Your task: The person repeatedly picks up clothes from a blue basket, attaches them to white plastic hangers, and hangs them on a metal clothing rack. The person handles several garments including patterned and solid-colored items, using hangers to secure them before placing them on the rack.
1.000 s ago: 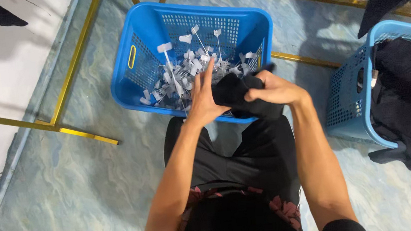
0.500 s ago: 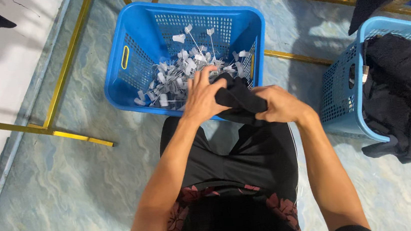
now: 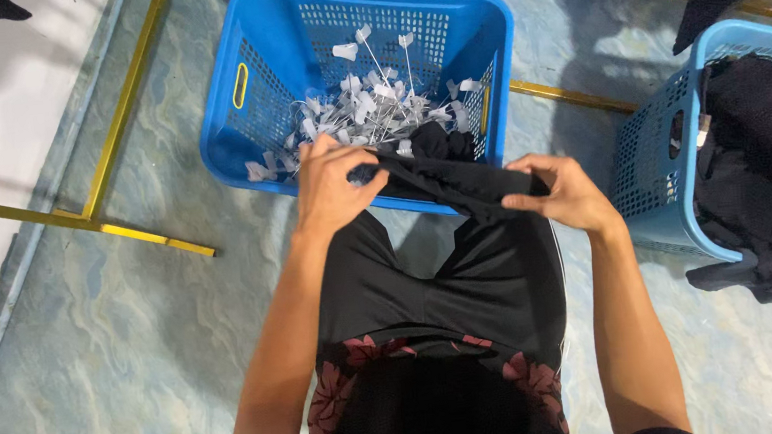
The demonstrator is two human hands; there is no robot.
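Blues, blacks and a marbled floor under me.

The basket (image 3: 280,95) far in front of me is bright blue with a yellow slot in its left wall, and it holds a heap of white tags (image 3: 367,115). The cloth (image 3: 453,177) between my left hand (image 3: 331,189) and right hand (image 3: 568,195) is plain black. On the right, a paler blue basket (image 3: 660,172) is full of black garments (image 3: 769,180). The floor (image 3: 124,337) is a mottled grey-green marble pattern, crossed by gold strips (image 3: 138,233). My shorts (image 3: 449,286) are black, above a pink-flowered hem (image 3: 344,367).
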